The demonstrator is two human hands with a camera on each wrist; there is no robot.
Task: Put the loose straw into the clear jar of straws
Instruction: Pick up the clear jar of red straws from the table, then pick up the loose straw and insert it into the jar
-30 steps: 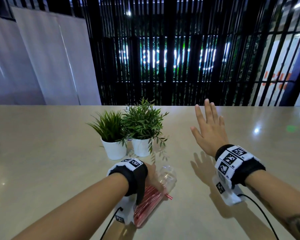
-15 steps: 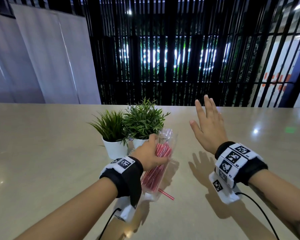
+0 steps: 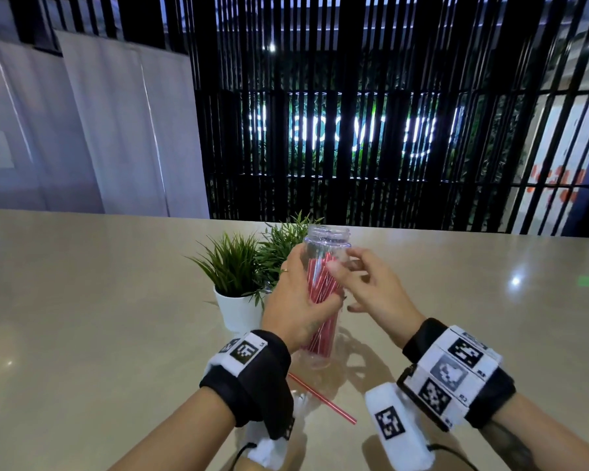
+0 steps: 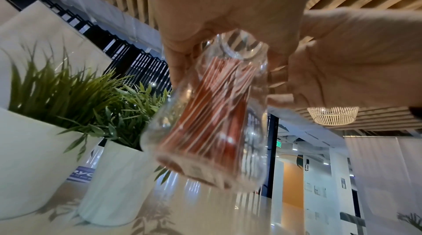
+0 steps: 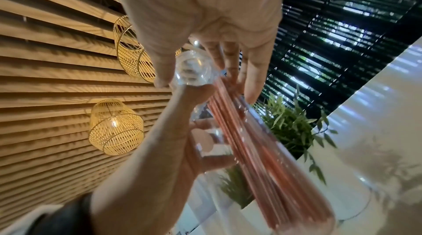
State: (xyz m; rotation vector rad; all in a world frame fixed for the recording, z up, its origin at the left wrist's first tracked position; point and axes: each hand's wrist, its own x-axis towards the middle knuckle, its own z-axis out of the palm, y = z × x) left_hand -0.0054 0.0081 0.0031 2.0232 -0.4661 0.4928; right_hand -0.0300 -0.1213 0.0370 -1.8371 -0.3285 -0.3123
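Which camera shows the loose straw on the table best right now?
The head view. The loose straw lies flat on the table, near the jar's base, with its far end hidden behind the left wrist. Neither wrist view shows it: both show only the jar and the straws inside.

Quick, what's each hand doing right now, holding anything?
Left hand: grips the clear plastic jar of red straws.
Right hand: open, fingertips at the jar's upper part, holding nothing.

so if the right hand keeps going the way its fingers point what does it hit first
Most likely the clear jar: the right hand points left at its upper part, fingertips at or nearly on the glass. Contact itself is unclear. The left hand grips the jar's other side.
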